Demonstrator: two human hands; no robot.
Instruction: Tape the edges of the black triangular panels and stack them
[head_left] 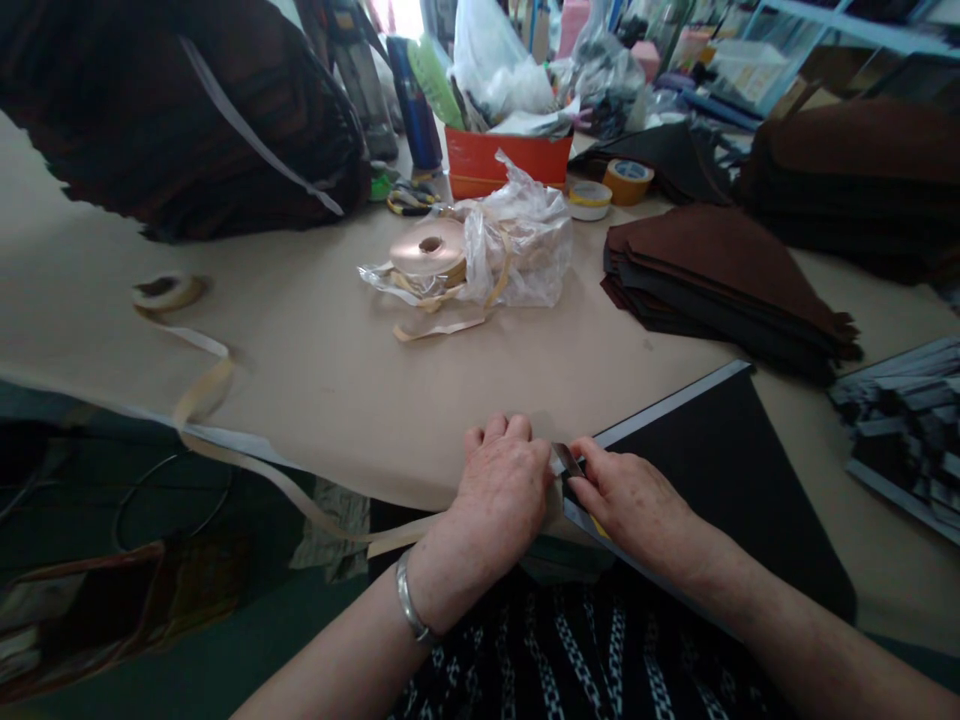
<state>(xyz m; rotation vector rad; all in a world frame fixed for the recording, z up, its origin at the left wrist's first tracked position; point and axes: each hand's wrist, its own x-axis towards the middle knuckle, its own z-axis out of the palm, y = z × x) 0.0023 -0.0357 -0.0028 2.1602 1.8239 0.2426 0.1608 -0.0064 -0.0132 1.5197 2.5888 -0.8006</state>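
Observation:
A black fabric piece with a pale grey tape edge lies at the near edge of the beige table. My left hand is curled into a fist at the corner of that piece, fingers pressed down on the tape end. My right hand pinches the same corner beside it, thumb and fingers closed on the fabric's edge. A long beige tape strip trails off the table's left edge toward my left hand. A silver bangle sits on my left wrist.
A tape roll and a crumpled plastic bag lie mid-table. Stacked brown and black fabric pieces sit to the right, grey strips at far right. A red box, tape rolls and a dark bag stand behind.

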